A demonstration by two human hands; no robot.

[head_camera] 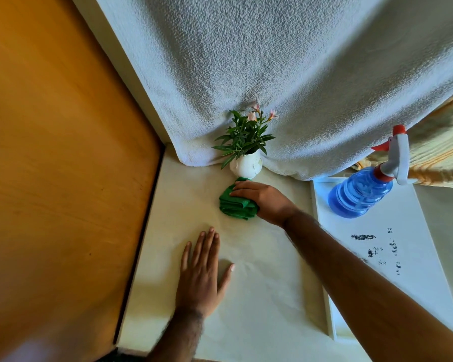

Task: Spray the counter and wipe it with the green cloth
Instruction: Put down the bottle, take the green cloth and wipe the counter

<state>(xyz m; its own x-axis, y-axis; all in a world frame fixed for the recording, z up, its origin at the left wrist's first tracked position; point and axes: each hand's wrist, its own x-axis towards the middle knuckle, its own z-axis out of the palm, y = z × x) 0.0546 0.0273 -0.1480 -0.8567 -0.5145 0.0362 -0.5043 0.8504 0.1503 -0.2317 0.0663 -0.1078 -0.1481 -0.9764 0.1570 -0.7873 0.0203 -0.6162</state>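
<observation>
A crumpled green cloth point(234, 206) lies on the pale counter point(267, 291), just in front of a white vase. My right hand point(266, 201) presses down on the cloth's right side, fingers over its top. My left hand point(203, 273) rests flat on the counter nearer to me, fingers spread, holding nothing. A blue spray bottle point(362, 190) with a white and red trigger head stands to the right on a white board, apart from both hands.
A white vase with green leaves and pink flowers point(246, 163) stands touching the cloth's far edge. A grey-white towel point(272, 74) hangs behind. An orange wooden panel point(58, 152) borders the counter's left. The white board point(392, 257) has dark smudges.
</observation>
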